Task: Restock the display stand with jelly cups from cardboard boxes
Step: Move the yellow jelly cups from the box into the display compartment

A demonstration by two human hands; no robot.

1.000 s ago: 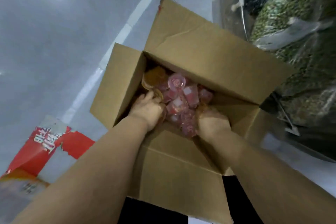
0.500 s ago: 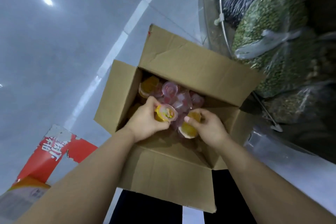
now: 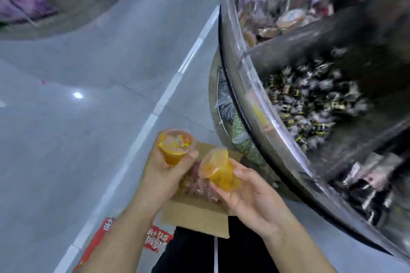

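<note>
1. Left hand: grip curled round a tapered translucent orange plastic jelly cup, film lid facing up, small coloured bits visible under the lid; thumb tip against the cup's side.
2. Right hand: palm up, fingers loosely curled, grip pinching a second orange jelly cup, tilted, its crinkled clear film lid turned toward the left hand.
3. Both cups are held in the air above the open brown corrugated cardboard box, apart from each other, not touching the stand.
4. Box: matte flaps, near flap flat and creased; inside, a heap of glossy pink and amber jelly cups, blurred, count unclear.
5. Box sits on the smooth grey glossy floor, just beside the stand's base, in front of the person's black trousers with a thin white stripe.
6. Round display stand with curved clear plastic wall at right; a yellow and red label stuck on the wall.
7. Stand compartment behind the wall holds small dark wrapped candies, shiny, motion-blurred; upper compartment holds pinkish and tan packets, too blurred to identify.
8. Clear plastic bag of green pellets under the stand's rim, lumpy texture.
9. Red torn printed packaging flat on the floor near the left forearm.
10. White stripe runs diagonally across the floor.
</note>
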